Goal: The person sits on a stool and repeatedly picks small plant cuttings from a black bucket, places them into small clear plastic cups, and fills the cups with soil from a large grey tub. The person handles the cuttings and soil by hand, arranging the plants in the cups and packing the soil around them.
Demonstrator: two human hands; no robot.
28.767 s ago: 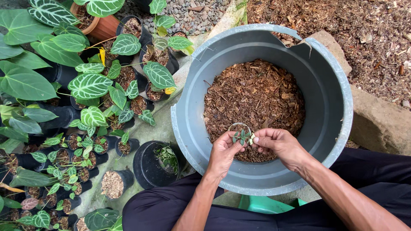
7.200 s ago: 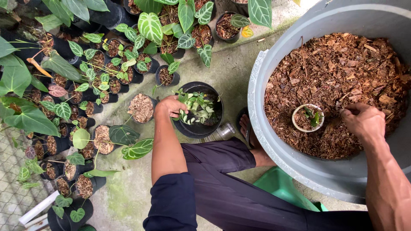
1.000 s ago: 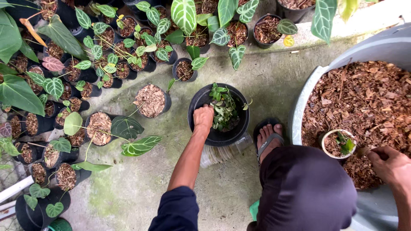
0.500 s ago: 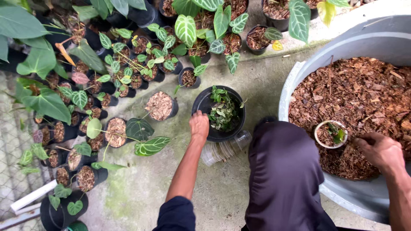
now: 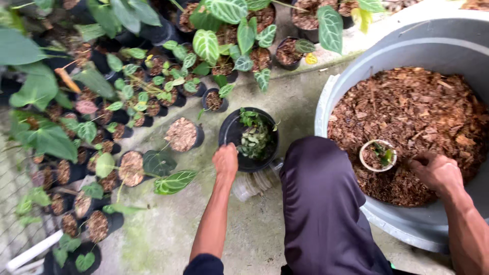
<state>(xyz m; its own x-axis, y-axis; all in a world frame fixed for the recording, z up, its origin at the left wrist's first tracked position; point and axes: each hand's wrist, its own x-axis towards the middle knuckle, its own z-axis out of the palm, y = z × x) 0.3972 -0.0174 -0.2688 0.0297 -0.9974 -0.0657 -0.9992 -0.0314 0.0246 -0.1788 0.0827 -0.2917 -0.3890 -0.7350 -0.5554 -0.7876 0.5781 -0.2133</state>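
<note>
Compared with half a second back, not much has shifted: left hand [image 5: 225, 159] sits at the near rim of the black bucket [image 5: 230, 133] same as before, and the view has just slid a little so the big grey tub [image 5: 326, 107] fills more of the right side. That bucket has a clump of small green seedlings [image 5: 254, 138] lying inside, and I can't tell if the fingers are actually hooked over the rim or just resting on it. Right hand [image 5: 434, 171] is down in the brown bark mix [image 5: 423, 102] in the tub, fingers curled and dug in, right beside a small clear cup [image 5: 377, 155] that's already got mix and one little plant in it. So my guess on progress: one cup looks potted and parked on the bark, and there's a good handful of seedlings left in the bucket, so plenty left to do. Just under the bucket, next to the dark trouser knee [image 5: 321, 193], lies a stack of clear plastic cups [image 5: 253, 182], unused as far as I can see. No labels or signs anywhere I can spot, only rows of black nursery pots [image 5: 183, 135] with veined leaves on the concrete to the left
</note>
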